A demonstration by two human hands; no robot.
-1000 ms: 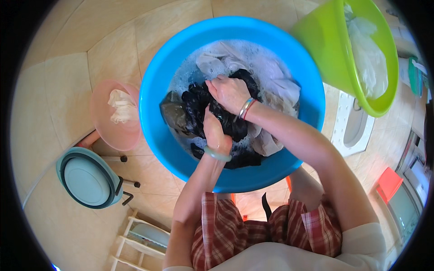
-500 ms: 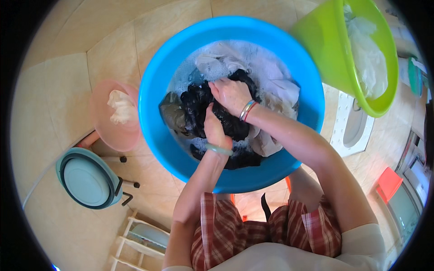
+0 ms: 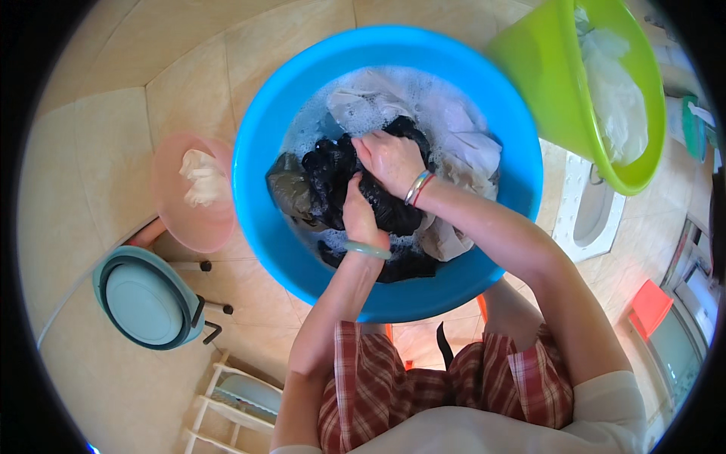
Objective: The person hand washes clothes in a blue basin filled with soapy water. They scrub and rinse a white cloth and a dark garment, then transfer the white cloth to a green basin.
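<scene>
A large blue basin [image 3: 261, 219] holds soapy water and a heap of wet laundry. My left hand [image 3: 358, 212] grips a black garment [image 3: 327, 178] near the middle of the basin, its fingers partly hidden in the cloth. Just above and to the right, my right hand [image 3: 392, 160] is closed on the same black garment, the knuckles on top. An olive-grey cloth [image 3: 287, 193] lies to the left of the black one. White and pale lilac laundry [image 3: 461, 140] floats along the right, and a white cloth [image 3: 363, 102] sits in foam at the far side.
A tilted green bucket [image 3: 541, 72] with a white plastic bag stands at far right, near a white squat toilet [image 3: 590, 212]. At left are a pink basin [image 3: 170, 208] with a cream cloth and a folded teal basin [image 3: 144, 303]. A wooden rack [image 3: 219, 401] stands lower left.
My right hand has shifted very slightly to the right with the black garment. The left hand stays almost in place, and the rest looks the same.
</scene>
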